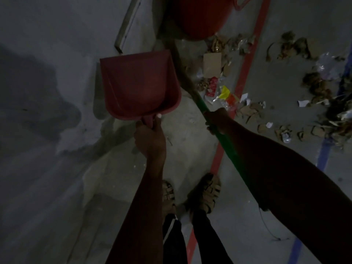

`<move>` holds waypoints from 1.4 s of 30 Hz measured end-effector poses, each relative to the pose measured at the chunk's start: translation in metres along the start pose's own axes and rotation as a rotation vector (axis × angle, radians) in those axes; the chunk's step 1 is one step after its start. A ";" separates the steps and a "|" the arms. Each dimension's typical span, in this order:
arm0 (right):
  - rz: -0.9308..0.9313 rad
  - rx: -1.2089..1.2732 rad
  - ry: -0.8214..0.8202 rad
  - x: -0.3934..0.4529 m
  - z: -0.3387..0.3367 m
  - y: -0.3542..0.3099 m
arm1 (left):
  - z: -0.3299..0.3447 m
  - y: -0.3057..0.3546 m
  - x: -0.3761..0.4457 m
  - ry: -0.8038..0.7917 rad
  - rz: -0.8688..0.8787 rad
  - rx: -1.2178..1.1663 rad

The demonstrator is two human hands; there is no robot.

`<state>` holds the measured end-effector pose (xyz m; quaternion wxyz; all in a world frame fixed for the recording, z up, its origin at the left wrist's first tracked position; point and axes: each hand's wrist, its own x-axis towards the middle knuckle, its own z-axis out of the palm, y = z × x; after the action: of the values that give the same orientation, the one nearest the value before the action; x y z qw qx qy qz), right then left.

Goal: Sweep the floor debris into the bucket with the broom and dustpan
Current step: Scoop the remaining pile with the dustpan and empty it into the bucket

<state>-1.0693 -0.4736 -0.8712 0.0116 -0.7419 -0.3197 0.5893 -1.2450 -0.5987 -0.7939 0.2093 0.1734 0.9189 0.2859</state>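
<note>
No text seems readable, even on the dim, blurred wrappers [219, 92]

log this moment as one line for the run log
left hand grips red plastic dustpan, empty | right hand grips green-handled broom | debris on floor | red bucket ahead

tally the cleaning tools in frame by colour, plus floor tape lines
Red tools: 2, the dustpan and the bucket
Green tools: 1, the broom
Red tape line: 1
Blue tape line: 1
Total: 5
</note>
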 end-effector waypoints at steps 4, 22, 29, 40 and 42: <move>0.100 0.165 0.031 0.012 -0.008 0.024 | 0.010 -0.002 0.003 -0.033 0.030 0.040; 0.257 0.722 0.497 0.002 -0.183 0.116 | 0.061 0.049 -0.068 -0.265 0.227 0.151; 0.151 0.810 0.602 -0.025 -0.209 0.122 | 0.080 0.073 -0.099 -0.340 0.303 0.113; -0.127 0.454 0.412 -0.038 -0.238 0.042 | 0.090 0.156 -0.109 -0.323 0.276 0.113; -0.163 0.400 0.380 -0.021 -0.242 0.019 | 0.098 0.171 -0.096 -0.306 0.277 0.122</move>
<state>-0.8493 -0.4118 -0.7867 0.2646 -0.7939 -0.2479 0.4882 -1.0814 -0.4637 -0.7376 0.2943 0.3515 0.8595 0.2262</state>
